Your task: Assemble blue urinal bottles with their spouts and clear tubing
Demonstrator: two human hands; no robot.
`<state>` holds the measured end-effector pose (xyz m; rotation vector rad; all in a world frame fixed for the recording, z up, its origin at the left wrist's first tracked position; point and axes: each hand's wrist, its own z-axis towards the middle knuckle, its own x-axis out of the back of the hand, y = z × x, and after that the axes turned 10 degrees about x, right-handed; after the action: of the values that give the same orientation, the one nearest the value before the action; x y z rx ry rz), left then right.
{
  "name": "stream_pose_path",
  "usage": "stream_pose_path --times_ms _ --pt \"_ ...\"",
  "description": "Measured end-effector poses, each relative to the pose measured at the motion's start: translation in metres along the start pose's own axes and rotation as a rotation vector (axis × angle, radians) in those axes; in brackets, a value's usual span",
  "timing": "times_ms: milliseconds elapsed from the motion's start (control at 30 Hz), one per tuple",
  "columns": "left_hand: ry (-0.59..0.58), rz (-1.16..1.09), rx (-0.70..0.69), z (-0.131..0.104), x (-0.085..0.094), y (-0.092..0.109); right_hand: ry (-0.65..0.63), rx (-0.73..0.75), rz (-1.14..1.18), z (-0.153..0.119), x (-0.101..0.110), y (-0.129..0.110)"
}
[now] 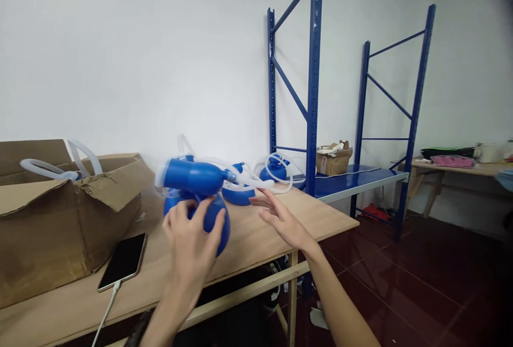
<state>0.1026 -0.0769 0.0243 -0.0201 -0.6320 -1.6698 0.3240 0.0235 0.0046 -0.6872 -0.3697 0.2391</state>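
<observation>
My left hand (193, 229) grips a blue plastic vessel (200, 176) with a round body and a thick neck lying across its top, a little above the wooden table. A clear cap covers the neck's left end, somewhat blurred. From the right end of the neck, a whitish tube (252, 180) runs off to the right. To the right of the vessel, my right hand (280, 218) is held with its fingers stretched out and nothing in it. Behind the hands, other blue vessels (274, 169) with coiled tubes rest on the table.
A cardboard box (44, 240) with tubes sticking out stands on the table (256, 232) at the left. A phone (123, 261) with a white cable lies beside it. Blue metal racks (313, 79) stand at the right, with a small carton (334, 161) on a shelf.
</observation>
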Motion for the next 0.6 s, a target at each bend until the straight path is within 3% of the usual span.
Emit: stream_pose_path --times_ms 133,300,467,600 --pt "-0.062 -0.114 -0.05 -0.026 -0.025 0.04 -0.066 -0.039 -0.036 -0.024 0.014 -0.039" --pt "-0.219 -0.207 0.006 -0.051 -0.076 0.064 0.048 -0.1 0.102 -0.01 0.012 -0.022" --pt "-0.33 -0.226 0.093 -0.061 -0.123 0.059 0.178 -0.216 0.152 0.005 -0.005 0.02" --pt "-0.462 -0.45 0.065 -0.06 -0.137 0.036 0.314 -0.275 0.164 0.01 -0.012 0.05"
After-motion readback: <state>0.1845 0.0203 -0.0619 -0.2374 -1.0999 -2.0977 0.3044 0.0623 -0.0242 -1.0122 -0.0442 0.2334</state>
